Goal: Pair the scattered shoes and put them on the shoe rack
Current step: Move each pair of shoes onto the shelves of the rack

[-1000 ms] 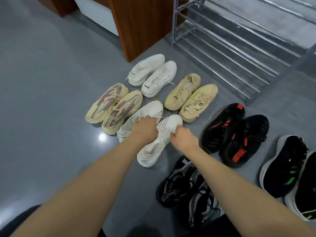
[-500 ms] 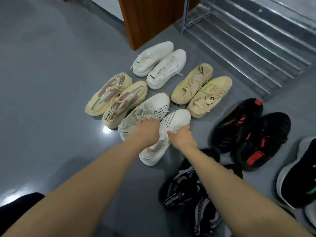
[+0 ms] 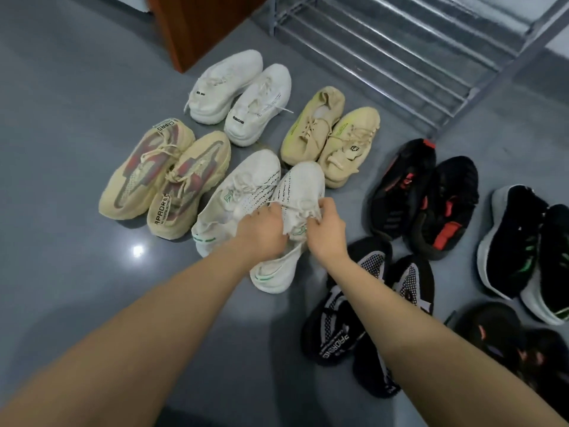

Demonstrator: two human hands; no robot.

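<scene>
Two white sneakers with green marks lie side by side on the grey floor in the middle. My left hand [image 3: 261,231] rests curled at the collar between the left white sneaker [image 3: 246,183] and the right white sneaker [image 3: 300,186]. My right hand [image 3: 328,228] pinches the tongue and collar of the right sneaker. The metal shoe rack [image 3: 400,53] stands at the back right, its bars bare.
Pairs lie around: beige-and-red sneakers [image 3: 163,177], plain white sneakers [image 3: 243,94], tan sneakers [image 3: 332,137], black-and-red sneakers [image 3: 425,195], black-and-white knit sneakers [image 3: 363,312], black-and-green sneakers [image 3: 529,251]. A wooden cabinet corner [image 3: 197,29] stands at the back.
My hands have drawn closer together over the right white sneaker, and my right hand now pinches its tongue. The view has shifted, showing more dark shoes on the right.
</scene>
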